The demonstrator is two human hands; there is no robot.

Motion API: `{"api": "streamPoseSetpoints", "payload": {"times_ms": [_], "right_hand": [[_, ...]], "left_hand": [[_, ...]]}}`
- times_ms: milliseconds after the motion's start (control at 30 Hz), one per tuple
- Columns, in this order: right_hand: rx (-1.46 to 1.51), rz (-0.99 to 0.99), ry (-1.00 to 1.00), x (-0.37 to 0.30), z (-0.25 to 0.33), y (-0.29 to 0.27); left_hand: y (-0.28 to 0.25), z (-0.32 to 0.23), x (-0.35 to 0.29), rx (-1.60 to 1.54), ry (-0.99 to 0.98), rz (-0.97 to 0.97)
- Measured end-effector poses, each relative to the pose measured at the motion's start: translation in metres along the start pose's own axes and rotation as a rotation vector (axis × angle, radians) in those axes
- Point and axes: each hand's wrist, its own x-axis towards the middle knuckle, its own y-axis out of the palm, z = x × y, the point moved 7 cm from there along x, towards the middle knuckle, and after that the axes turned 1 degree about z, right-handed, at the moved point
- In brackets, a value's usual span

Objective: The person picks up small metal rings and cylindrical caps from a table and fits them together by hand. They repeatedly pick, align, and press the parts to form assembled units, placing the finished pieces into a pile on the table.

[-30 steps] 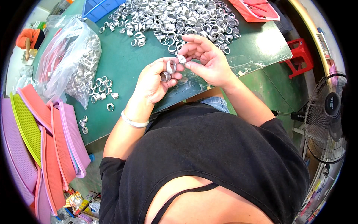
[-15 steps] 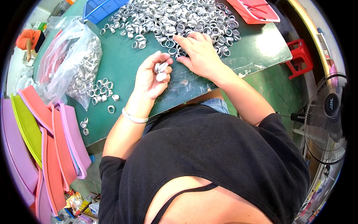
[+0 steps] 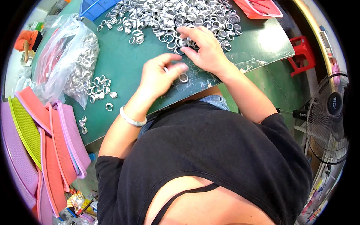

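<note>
Purple, coral and lime perforated plastic baskets (image 3: 73, 135) stand well to the left of the left hand. Between them and that hand come a clear plastic bag (image 3: 47, 71), bulging with silvery rings, and a small cluster of loose rings (image 3: 99, 88). A blue bin (image 3: 95, 9) sits beyond, further off. The left hand (image 3: 160, 76) is half curled, thumb toward fingers; a sliver of silver shows inside, though blur leaves me unable to tell whether it grips a ring. Just below its thumb tip is a single ring (image 3: 183, 78) against the green table (image 3: 123, 67). The right hand (image 3: 204, 48) reaches over the near edge of the ring pile (image 3: 180, 15), thumb and fingers parted around rings. Beyond it, rightward, is a red tray (image 3: 268, 15).
</note>
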Motion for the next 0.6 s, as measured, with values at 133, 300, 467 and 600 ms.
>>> {"api": "streamPoseSetpoints", "payload": {"times_ms": [133,300,467,600], "right_hand": [[0.198,0.045,0.207,-0.004,-0.01,-0.006],[0.566,0.071,0.352,-0.009,-0.021,-0.001],[0.231,0.13,0.167,-0.007,-0.003,0.0],[-0.064,0.238,0.069,-0.006,0.017,0.017]], "left_hand": [[0.019,-0.029,-0.011,0.587,0.206,0.067],[0.016,-0.02,-0.008,0.623,0.293,0.052],[0.006,-0.022,-0.016,0.731,0.277,-0.027],[-0.005,-0.011,-0.021,0.678,0.267,-0.141]]}}
